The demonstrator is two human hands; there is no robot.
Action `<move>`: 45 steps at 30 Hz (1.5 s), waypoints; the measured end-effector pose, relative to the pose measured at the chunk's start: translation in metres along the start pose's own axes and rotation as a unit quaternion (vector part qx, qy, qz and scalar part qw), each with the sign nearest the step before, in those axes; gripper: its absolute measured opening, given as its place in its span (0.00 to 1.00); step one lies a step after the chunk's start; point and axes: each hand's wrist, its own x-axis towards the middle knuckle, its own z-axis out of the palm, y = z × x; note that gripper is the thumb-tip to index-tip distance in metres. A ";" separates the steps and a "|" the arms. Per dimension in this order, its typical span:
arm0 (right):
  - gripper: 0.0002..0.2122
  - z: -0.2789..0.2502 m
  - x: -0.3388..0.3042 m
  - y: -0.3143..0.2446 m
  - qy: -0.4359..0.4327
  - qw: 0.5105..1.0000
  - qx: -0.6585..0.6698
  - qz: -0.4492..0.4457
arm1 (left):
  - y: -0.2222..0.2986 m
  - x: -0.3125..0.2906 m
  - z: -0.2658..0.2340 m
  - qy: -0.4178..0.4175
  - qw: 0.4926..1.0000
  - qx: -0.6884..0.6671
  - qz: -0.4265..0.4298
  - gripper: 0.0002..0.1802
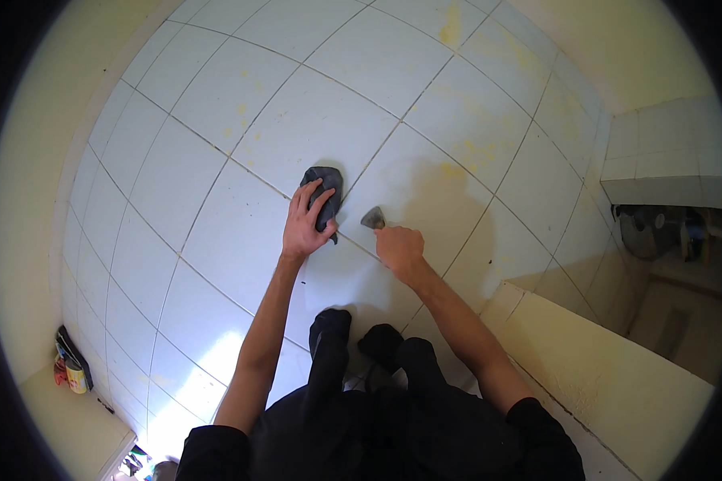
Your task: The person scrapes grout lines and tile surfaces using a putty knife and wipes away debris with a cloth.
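Observation:
My left hand (306, 223) lies over a dark grey cloth (322, 178), which is bunched on the pale tiled floor (265, 128). Its fingers are spread across the cloth's top, and the thumb presses along the near right side. To the right, a putty knife (372, 216) with a small, flared grey blade sticks out of my right hand (399, 247). Those fingers are closed round its handle, which is hidden in the fist. The blade is low over the floor; whether it touches the tile I cannot tell.
Yellow stains (473, 156) mark several far tiles. My dark-covered feet (330, 325) are just below the hands. A cream ledge (594, 345) runs at the right, near a recess with stored items (666, 232). A yellow can (76, 377) stands at the left wall.

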 end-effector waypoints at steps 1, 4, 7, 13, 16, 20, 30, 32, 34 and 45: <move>0.17 -0.002 -0.002 0.001 -0.001 1.000 0.000 -0.002 | -0.001 -0.002 -0.001 -0.004 1.000 0.002 -0.003 0.35; 0.16 -0.004 -0.003 0.004 -0.040 0.995 -0.062 -0.068 | 0.000 -0.003 -0.002 -0.001 1.000 0.008 -0.003 0.35; 0.17 0.009 0.005 0.005 0.064 0.998 0.021 0.006 | 0.003 -0.002 -0.001 -0.003 1.000 -0.003 -0.002 0.35; 0.23 0.023 0.009 0.003 0.114 0.993 0.040 -0.015 | 0.000 -0.001 -0.001 0.004 1.000 -0.004 0.007 0.35; 0.24 0.023 0.003 0.011 0.125 0.991 0.038 -0.023 | 0.002 0.000 -0.003 0.004 1.000 -0.006 0.004 0.35; 0.25 0.016 -0.001 0.011 0.056 0.997 0.046 -0.023 | 0.002 -0.001 -0.003 0.004 1.000 -0.007 0.001 0.35; 0.20 0.008 -0.012 0.008 0.029 0.996 -0.023 -0.080 | 0.000 -0.004 -0.007 -0.002 1.000 0.005 -0.011 0.34; 0.20 0.018 -0.003 0.008 0.062 0.997 0.006 -0.046 | 0.003 0.001 -0.002 -0.002 1.000 -0.002 -0.001 0.35; 0.20 0.018 -0.002 0.007 0.092 0.995 0.033 -0.021 | 0.002 0.000 -0.002 0.000 1.000 -0.003 0.001 0.35; 0.23 0.016 -0.016 0.002 0.041 0.997 0.048 -0.034 | 0.003 -0.001 -0.006 0.006 1.000 -0.004 0.001 0.35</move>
